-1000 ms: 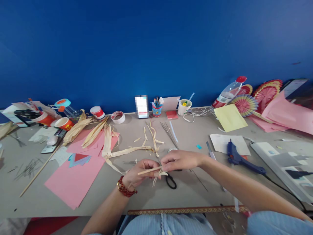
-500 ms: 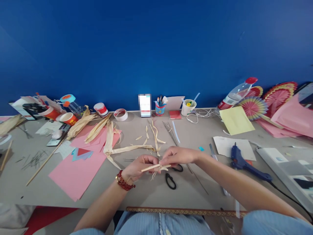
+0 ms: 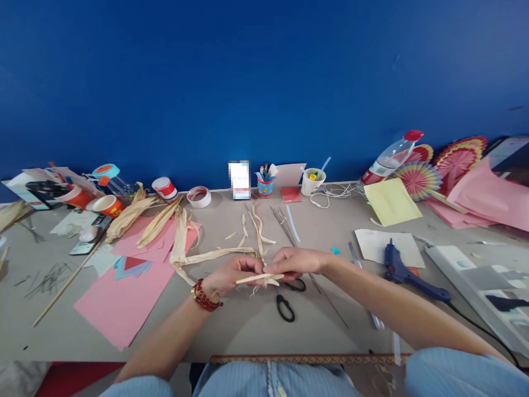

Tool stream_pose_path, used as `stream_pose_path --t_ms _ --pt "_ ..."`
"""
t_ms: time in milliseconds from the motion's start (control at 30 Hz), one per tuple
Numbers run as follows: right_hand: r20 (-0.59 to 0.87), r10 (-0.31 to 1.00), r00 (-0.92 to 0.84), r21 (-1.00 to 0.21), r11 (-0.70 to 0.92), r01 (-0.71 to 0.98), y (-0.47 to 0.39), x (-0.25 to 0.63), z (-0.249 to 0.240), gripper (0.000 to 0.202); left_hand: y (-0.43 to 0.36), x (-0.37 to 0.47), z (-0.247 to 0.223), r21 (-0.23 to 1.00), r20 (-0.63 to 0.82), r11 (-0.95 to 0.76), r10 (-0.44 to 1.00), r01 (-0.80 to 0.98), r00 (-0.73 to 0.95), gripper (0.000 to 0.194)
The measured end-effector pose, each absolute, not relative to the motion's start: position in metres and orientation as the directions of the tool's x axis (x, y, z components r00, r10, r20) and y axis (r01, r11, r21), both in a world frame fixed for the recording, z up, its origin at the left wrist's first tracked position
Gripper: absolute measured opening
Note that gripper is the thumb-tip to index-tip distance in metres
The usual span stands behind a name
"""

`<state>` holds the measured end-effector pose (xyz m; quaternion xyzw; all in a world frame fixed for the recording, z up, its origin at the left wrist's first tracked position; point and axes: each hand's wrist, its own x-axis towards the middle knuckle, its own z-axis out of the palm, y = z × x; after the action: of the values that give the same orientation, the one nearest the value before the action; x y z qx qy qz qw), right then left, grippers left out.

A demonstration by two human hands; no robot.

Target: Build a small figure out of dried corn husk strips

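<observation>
Blue shirt [image 3: 306, 383] shows nearest. Beyond it, black scissors [image 3: 279, 301] lie on the grey table [image 3: 231, 336]. Just past their near end the left hand [image 3: 227, 274] and right hand [image 3: 298, 262] meet above the table, the fingers of each pinched narrow on 1 pale strip [image 3: 248, 279] between them. Farther off lie husks [image 3: 179, 240], then 1 phone [image 3: 239, 181] stands before the blue wall [image 3: 264, 82].

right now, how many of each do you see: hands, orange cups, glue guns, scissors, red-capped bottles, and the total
Hands: 2, left hand and right hand, both at a pale strip
Orange cups: 2, nearer cup and farther cup
Glue guns: 1, blue glue gun
Scissors: 1, black-handled scissors
Red-capped bottles: 1, clear bottle
Total: 7
</observation>
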<state>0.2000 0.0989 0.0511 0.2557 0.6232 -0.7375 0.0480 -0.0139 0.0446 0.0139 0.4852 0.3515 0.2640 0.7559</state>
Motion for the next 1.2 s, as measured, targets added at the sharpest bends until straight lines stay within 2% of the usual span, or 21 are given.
stream_pose_path --t_ms 333,633,900,1200 --pt "-0.472 0.185 -0.862 -0.868 -0.266 0.418 0.101 0.197 0.052 0.054 0.049 -0.018 0.008 0.946 -0.192 0.318 0.705 -0.061 0.683 0.030" --pt "-0.490 0.178 -0.853 -0.857 -0.274 0.436 0.102 0.192 0.049 0.050 0.049 -0.020 0.015 0.951 -0.196 0.306 0.692 -0.036 0.694 0.037" --pt "-0.469 0.180 -0.864 -0.873 -0.238 0.425 0.102 0.195 0.053 0.057 0.049 -0.021 0.011 0.948 -0.201 0.314 0.696 -0.041 0.689 0.037" --pt "-0.556 0.153 -0.817 -0.807 -0.337 0.486 0.102 0.193 0.046 0.058 0.047 -0.019 0.011 0.948 -0.196 0.315 0.708 -0.055 0.678 0.034"
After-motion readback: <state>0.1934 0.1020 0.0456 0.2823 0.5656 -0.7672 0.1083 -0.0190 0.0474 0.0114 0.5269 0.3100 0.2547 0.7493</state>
